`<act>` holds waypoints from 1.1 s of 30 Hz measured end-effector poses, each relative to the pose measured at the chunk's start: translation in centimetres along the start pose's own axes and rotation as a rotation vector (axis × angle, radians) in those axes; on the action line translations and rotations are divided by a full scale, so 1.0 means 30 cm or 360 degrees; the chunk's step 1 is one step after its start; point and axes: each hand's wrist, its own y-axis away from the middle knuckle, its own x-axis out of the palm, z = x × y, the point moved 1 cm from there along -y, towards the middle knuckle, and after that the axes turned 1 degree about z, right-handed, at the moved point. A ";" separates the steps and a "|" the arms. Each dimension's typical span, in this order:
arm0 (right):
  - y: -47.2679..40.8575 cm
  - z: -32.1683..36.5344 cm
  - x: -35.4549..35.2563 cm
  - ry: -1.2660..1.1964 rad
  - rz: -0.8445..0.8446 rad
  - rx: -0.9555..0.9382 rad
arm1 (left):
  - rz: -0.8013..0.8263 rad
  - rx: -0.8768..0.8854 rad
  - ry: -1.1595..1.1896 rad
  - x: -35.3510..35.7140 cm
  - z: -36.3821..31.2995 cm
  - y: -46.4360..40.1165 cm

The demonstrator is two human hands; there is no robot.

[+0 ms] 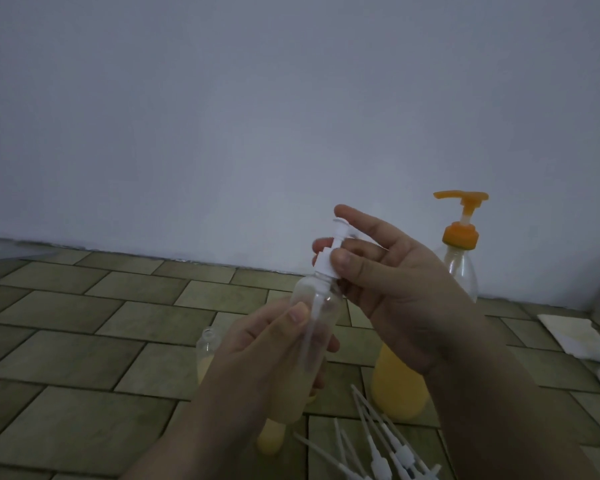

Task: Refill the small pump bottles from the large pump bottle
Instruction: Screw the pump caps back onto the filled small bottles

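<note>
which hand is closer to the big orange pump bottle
Right. The right hand is directly in front of the large pump bottle, overlapping it; the left hand sits farther left, gripping the small bottle.

Behind the right hand point(395, 292), the large pump bottle point(459, 268) hides at mid-body. The left hand point(257, 362) covers the lower part of the small bottle point(317, 313) it holds and part of another small bottle point(207, 351). Below the right hand, loose white pumps point(378, 455) run off the bottom edge.

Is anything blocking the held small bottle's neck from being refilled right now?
Yes: the white pump cap sits on the small clear bottle, pinched by the right hand; the left hand grips the body.
</note>
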 end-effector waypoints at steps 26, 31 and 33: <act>0.056 0.046 -0.024 0.0759 -0.0013 -0.0221 | -0.0178 0.0428 -0.0762 -0.053 -0.042 -0.053; 0.191 0.038 -0.150 0.0817 -0.0147 -0.0222 | -0.0663 0.0550 -0.0735 -0.265 -0.173 -0.205; 0.246 -0.021 -0.216 0.0781 -0.0265 -0.0077 | -0.0737 0.0446 -0.0844 -0.378 -0.145 -0.256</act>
